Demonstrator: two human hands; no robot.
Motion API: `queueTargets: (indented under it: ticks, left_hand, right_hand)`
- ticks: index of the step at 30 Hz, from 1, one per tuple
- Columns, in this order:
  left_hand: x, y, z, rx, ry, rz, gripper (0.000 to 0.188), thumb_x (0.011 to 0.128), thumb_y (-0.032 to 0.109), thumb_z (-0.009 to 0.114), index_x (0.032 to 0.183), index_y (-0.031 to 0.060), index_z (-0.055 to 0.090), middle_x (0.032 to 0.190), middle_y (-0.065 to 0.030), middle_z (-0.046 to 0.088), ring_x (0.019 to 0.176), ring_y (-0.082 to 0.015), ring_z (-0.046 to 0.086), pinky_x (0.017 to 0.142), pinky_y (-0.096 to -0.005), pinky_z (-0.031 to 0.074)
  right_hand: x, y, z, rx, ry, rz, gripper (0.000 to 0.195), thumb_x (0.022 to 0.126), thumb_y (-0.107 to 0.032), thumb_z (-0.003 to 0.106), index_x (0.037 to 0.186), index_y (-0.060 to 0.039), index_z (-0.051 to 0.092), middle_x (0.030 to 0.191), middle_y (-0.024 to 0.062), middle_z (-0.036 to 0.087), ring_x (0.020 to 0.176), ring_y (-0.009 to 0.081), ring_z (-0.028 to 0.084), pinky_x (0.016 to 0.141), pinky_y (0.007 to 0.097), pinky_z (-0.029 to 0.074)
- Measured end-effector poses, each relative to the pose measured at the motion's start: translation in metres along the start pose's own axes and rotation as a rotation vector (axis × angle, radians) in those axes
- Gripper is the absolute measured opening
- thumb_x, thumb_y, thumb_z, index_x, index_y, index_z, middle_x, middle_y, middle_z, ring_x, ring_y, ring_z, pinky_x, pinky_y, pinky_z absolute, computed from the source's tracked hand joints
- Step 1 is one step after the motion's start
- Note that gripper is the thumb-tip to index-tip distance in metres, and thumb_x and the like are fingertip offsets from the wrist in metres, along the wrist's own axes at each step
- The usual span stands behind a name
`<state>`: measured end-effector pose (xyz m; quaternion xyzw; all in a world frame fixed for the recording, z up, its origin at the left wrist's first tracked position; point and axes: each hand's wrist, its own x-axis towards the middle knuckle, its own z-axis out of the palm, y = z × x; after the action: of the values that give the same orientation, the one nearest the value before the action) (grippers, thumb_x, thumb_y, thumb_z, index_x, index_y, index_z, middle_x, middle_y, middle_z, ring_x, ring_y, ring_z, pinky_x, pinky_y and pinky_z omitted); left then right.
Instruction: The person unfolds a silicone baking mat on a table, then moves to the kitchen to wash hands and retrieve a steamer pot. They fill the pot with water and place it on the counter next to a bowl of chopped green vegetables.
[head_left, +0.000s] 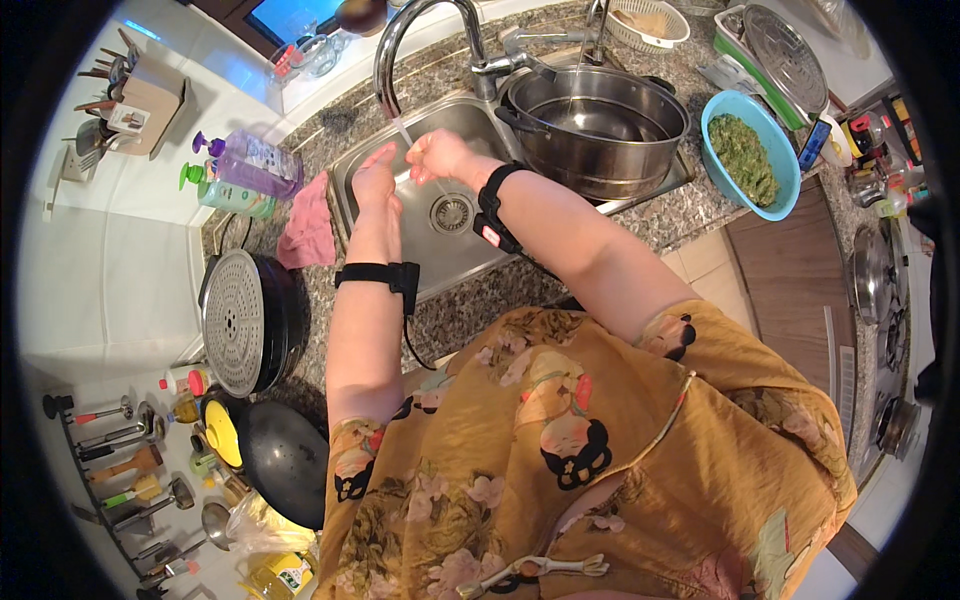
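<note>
Water runs from the chrome faucet between my hands, over the left basin of the steel sink. My left hand, fingers curled, is just left of the stream; whether it holds anything I cannot tell. My right hand is at the stream with its fingers bent, and its inner side is hidden. Below them lies the drain strainer. To the right, a large steel pot stands over the other basin, and a thin stream falls into it. A pink cloth lies on the counter left of the sink.
Purple and green pump bottles stand at the left wall. Nearer are a round perforated steamer plate and a black wok. A blue basin with chopped greens stands right, a white basket behind the pot.
</note>
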<state>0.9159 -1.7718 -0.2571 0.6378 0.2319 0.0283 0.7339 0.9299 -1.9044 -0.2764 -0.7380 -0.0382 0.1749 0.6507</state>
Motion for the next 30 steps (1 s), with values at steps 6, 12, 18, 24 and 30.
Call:
queueTargets:
  ticks: [6,12,18,24,30]
  left_hand:
    - [-0.004,0.001,0.009,-0.003,0.005,-0.037,0.022,0.082,0.026,0.073,0.096,0.0108,0.065,0.106,-0.0019,0.062,0.107,-0.0179,0.050,0.094,-0.0384,0.032]
    - [0.000,0.004,0.013,-0.003,-0.061,-0.140,0.026,0.089,0.027,0.062,0.112,0.0157,0.063,0.122,-0.0024,0.058,0.120,-0.0204,0.045,0.100,-0.0454,0.026]
    - [-0.007,0.003,0.019,0.022,0.031,-0.052,0.027,0.081,0.010,0.063,0.109,0.0082,0.065,0.102,-0.0021,0.060,0.093,-0.0119,0.050,0.072,-0.0315,0.039]
    - [0.023,-0.019,0.002,-0.039,0.125,-0.078,0.039,0.078,0.006,0.065,0.117,0.0028,0.060,0.119,-0.0120,0.058,0.110,-0.0206,0.052,0.091,-0.0314,0.038]
    - [0.018,-0.024,0.004,0.039,0.094,-0.228,0.035,0.081,0.015,0.063,0.117,0.0111,0.063,0.124,-0.0064,0.057,0.109,-0.0184,0.051,0.086,-0.0322,0.039]
  right_hand:
    - [0.016,-0.010,-0.009,-0.066,0.214,-0.079,0.018,0.087,-0.019,0.065,0.077,-0.0047,0.066,0.076,0.0093,0.070,0.066,0.0126,0.064,0.062,0.0309,0.049]
    - [0.038,0.012,-0.008,0.305,0.121,-0.168,0.019,0.084,-0.024,0.068,0.092,-0.0069,0.072,0.087,0.0095,0.071,0.083,0.0180,0.067,0.076,0.0333,0.053]
    - [0.006,0.005,-0.005,-1.047,-0.154,-0.016,0.046,0.072,-0.029,0.078,0.111,-0.0073,0.065,0.111,0.0127,0.066,0.104,0.0311,0.063,0.084,0.0432,0.051]
    - [-0.053,-0.022,-0.004,-1.070,-0.252,0.006,0.040,0.077,-0.015,0.068,0.116,-0.0048,0.063,0.115,0.0157,0.064,0.112,0.0328,0.059,0.090,0.0482,0.048]
    - [-0.069,0.039,-0.013,-1.317,-0.031,-0.427,0.022,0.075,-0.010,0.061,0.092,-0.0024,0.070,0.098,0.0189,0.068,0.096,0.0342,0.065,0.084,0.0437,0.051]
